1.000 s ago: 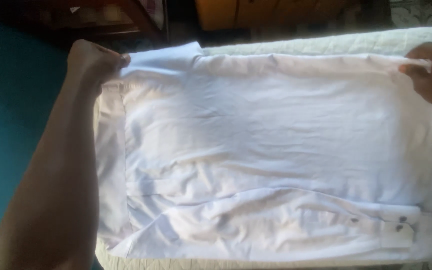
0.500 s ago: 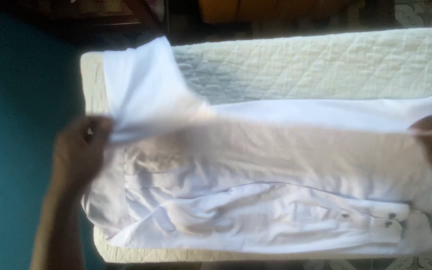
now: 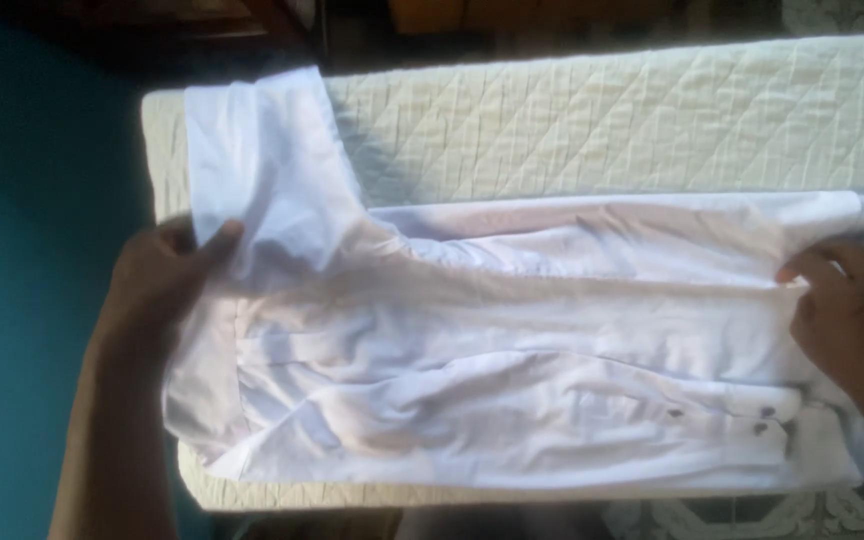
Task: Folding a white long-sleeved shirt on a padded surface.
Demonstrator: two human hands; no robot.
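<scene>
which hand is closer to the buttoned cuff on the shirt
Right. The right hand rests on the shirt just above the cuff; the left hand grips the far end.

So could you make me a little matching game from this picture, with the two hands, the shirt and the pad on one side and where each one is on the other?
Things:
1. left hand
2. right hand
3. white shirt
4. quilted pad

Places or states:
A. lies bare along the far side, cream coloured
B. grips the cloth beside the raised collar end
C. spread across the pad, partly folded
D. pinches the fold at the opposite end

Pairs: 1-B, 2-D, 3-C, 4-A
</scene>
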